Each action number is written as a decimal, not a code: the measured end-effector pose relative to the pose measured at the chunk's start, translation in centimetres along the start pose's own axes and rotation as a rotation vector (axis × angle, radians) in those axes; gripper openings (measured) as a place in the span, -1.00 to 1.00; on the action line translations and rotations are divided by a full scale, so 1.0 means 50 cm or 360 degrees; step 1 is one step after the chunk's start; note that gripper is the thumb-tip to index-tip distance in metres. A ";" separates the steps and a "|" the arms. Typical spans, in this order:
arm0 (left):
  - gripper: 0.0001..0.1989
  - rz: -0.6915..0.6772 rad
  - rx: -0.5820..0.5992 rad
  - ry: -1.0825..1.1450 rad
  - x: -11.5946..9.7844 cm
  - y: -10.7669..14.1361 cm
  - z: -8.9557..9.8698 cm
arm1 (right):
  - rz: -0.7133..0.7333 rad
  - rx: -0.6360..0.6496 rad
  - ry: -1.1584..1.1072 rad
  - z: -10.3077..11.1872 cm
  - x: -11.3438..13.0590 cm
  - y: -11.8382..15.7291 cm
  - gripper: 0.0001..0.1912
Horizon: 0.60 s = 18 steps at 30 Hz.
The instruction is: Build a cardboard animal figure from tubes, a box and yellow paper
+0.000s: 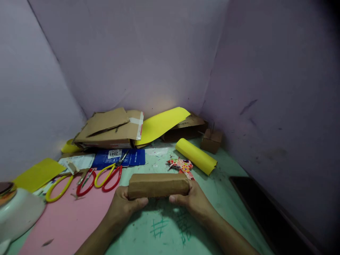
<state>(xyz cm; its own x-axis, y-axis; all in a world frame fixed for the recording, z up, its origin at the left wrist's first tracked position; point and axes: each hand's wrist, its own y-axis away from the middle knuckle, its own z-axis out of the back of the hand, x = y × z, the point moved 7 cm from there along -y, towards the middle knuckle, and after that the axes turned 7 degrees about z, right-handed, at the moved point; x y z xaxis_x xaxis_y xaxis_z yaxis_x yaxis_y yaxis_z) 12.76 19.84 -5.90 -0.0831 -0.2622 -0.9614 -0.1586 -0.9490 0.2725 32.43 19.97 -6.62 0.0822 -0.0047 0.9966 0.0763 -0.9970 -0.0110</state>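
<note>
Green table (220,194); "2041" label (114,153); fingers (140,203) hold cardboard (158,186).

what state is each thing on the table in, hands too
Brown cardboard piece, folded long, held at both ends
Left hand, closed on its left end
Right hand, closed on its right end
Yellow roll, rolled up, lying down
Yellow sheet, unrolled, gently curved
Pink sheet, lying flat
Left scissors, handles apart, blades unclear
Right scissors, handles apart
Brown box at back, open on the near side
</note>
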 end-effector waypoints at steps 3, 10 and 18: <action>-0.74 0.0016 0.0040 0.0059 -0.011 0.008 -0.015 | 0.0037 -0.0191 0.0091 0.009 -0.001 0.006 -0.59; -0.75 0.0070 -0.0059 -0.0046 -0.024 0.015 -0.026 | -0.0099 -0.0257 0.0055 0.000 -0.021 0.014 -0.65; -0.70 0.0052 -0.0166 -0.0199 -0.035 0.010 0.018 | -0.0026 -0.0294 0.0189 0.018 -0.003 0.008 -0.59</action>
<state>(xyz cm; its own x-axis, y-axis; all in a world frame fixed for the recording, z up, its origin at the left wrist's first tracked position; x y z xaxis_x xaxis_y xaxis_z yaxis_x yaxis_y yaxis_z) 11.94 19.97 -4.03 -0.2095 -0.2757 -0.9381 -0.0513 -0.9550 0.2921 33.33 19.66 -6.85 -0.0362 0.0137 0.9993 -0.1074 -0.9942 0.0097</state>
